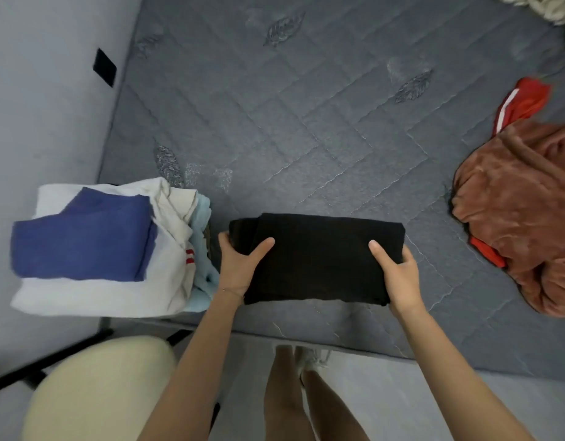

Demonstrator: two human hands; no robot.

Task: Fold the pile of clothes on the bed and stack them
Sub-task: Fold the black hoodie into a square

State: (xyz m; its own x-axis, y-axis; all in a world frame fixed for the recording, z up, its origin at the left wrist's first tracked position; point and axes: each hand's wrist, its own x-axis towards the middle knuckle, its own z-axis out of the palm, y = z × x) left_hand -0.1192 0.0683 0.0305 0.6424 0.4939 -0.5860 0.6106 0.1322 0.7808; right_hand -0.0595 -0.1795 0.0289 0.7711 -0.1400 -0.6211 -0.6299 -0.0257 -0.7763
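Head view: I am looking down on a grey quilted mattress [306, 122] with stitched leaf motifs, pale grey floor [386, 393] running along its near edge. Both hands are gripping the folded black garment [322, 259] near that edge: left hand [239, 265] clamping its left end, right hand [398, 275] its right, thumbs on top. The folded stack [93, 249], blue piece uppermost, is sitting just left; the unfolded brown-and-red pile [523, 202] is lying well apart at right. Cream stool [96, 393] standing lower left.

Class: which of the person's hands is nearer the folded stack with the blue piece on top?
Left. The left hand grips the black garment at the end beside the stack; the right hand grips its opposite end, farther off.
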